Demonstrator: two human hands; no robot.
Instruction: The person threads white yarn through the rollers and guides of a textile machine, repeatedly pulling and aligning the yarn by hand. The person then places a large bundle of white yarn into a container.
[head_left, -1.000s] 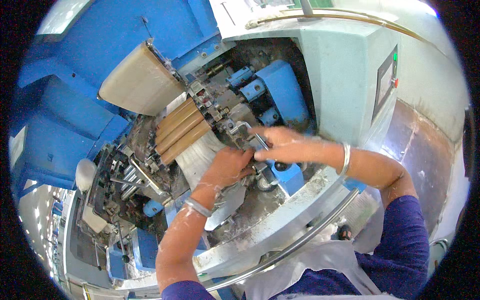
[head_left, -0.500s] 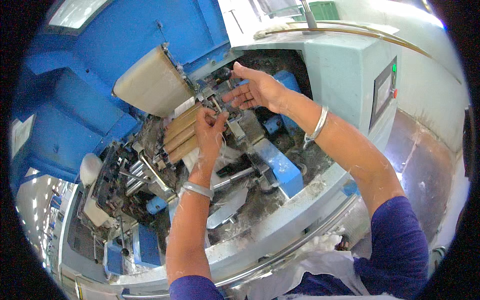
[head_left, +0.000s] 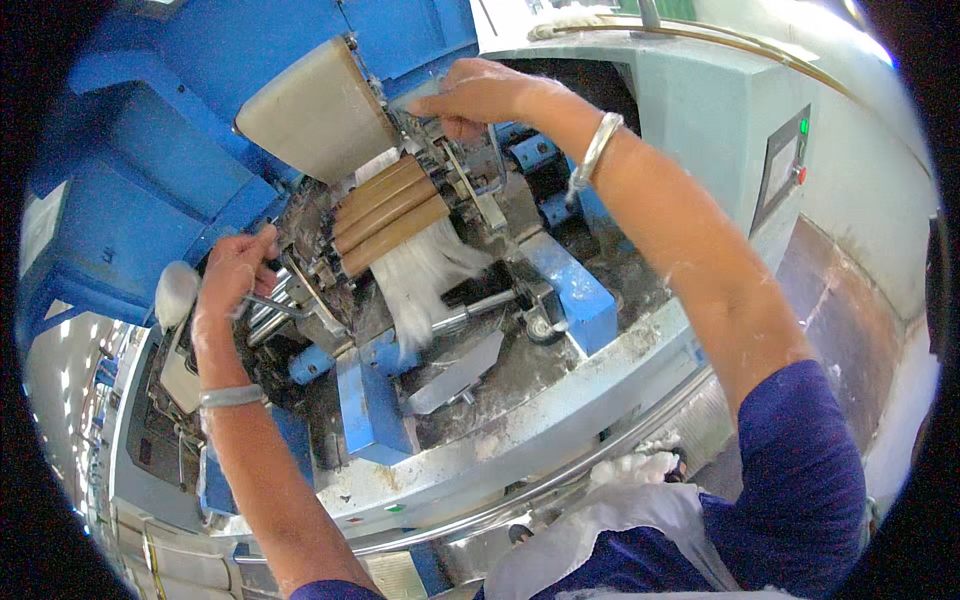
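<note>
My left hand [head_left: 234, 272] grips a metal lever [head_left: 268, 303] at the left end of a set of brown rollers [head_left: 388, 213] on a blue and grey textile machine. At the right end of the rollers, my right hand [head_left: 478, 95] closes on a metal handle [head_left: 490, 165]. A sheet of white fibre [head_left: 425, 275] hangs down from under the rollers. A beige curved cover [head_left: 315, 110] stands tilted up behind them. Both wrists wear a silver bangle.
Blue brackets [head_left: 570, 290] and a metal shaft [head_left: 490, 305] lie below the rollers on a dusty base. A grey cabinet with a small control panel [head_left: 780, 165] stands at the right. A curved steel rail [head_left: 560, 470] runs along the near edge. White fibre tufts [head_left: 630, 470] rest near my apron.
Both hands left the middle of the machine and spread apart. The left went down-left to the lever, the right rose to the handle above the rollers. The fibre sheet is now uncovered.
</note>
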